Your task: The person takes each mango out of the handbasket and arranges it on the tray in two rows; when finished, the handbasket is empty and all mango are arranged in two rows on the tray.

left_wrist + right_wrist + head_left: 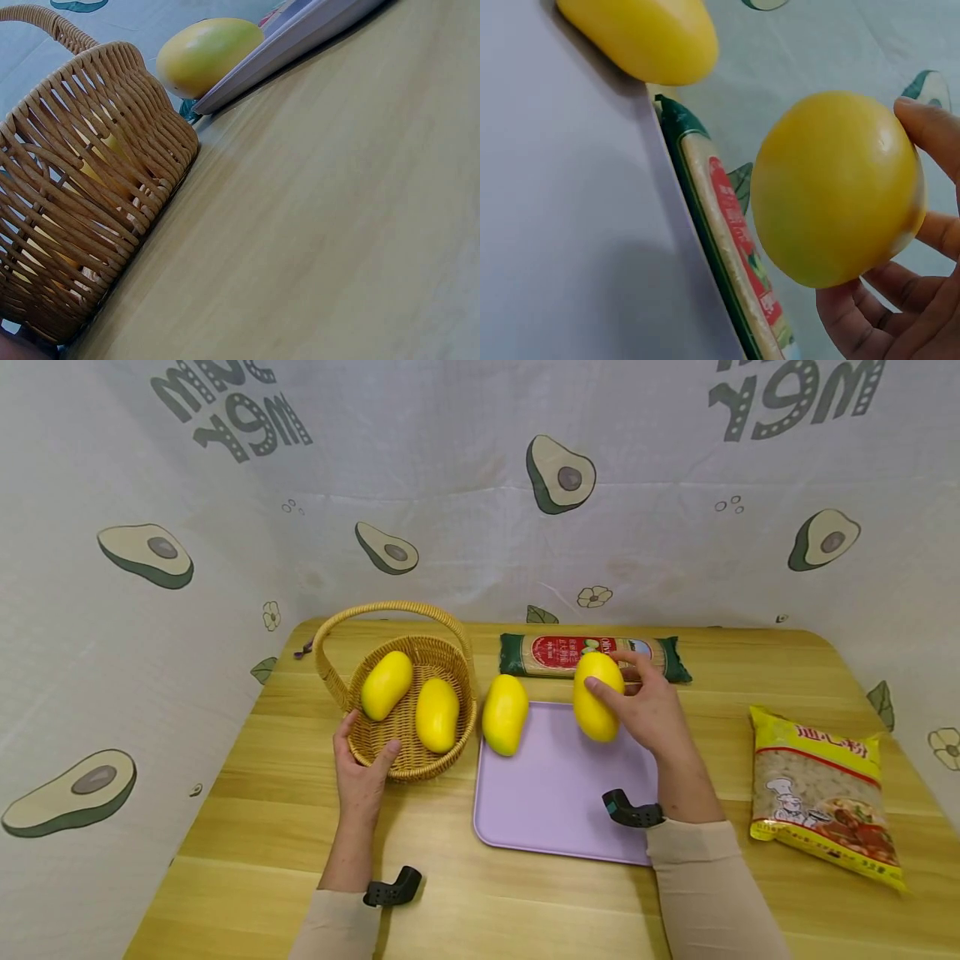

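My right hand (651, 706) grips a yellow mango (597, 697), thumb on one side and fingers on the other. In the right wrist view this mango (836, 187) is held up off the lilac tray (562, 793). Another mango (506, 715) lies at the tray's upper left corner. To the left stands a wicker basket (420, 768) with a tall arched handle, one mango (387, 686) and a second mango (437, 715) inside. My left hand (362, 777) holds the basket's near left rim; the left wrist view shows little of that hand.
Behind the tray lies a spaghetti packet (555, 656) with green ends, partly hidden by the right hand and mango. A yellow bag of pasta (828, 802) lies at the right on the wooden table (517, 902). An avocado-print curtain (465, 468) surrounds the table's back and sides.
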A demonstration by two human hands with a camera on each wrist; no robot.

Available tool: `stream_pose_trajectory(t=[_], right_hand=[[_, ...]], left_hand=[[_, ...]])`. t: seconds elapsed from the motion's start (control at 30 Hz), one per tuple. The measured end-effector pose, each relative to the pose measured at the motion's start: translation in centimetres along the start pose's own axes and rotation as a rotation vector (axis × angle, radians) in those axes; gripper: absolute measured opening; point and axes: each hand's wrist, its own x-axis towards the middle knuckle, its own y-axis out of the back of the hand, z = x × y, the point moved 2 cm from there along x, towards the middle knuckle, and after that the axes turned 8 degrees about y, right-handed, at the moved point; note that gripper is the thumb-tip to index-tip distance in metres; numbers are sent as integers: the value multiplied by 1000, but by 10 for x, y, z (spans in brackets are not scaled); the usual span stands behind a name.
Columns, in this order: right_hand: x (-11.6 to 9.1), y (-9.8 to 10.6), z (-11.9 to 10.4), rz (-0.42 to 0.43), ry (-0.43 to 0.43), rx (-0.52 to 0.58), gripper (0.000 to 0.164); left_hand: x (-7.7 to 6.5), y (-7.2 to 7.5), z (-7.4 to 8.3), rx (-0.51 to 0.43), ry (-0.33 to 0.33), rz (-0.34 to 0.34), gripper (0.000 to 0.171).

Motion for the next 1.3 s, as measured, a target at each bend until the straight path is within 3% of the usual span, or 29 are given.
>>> stream_pose_trajectory(t=[0.57,0.9,1.3], right_hand=[[9,-15,19,-123,-83,-90,86],[8,-15,21,-242,-122,-162,82],[9,-16,24,-263,-127,-183,81]], left_hand=[[0,0,0,-14,3,-11,77],[0,-1,-1,-25,-6,-3,76],[0,-1,-1,-23,6,-3,77]])
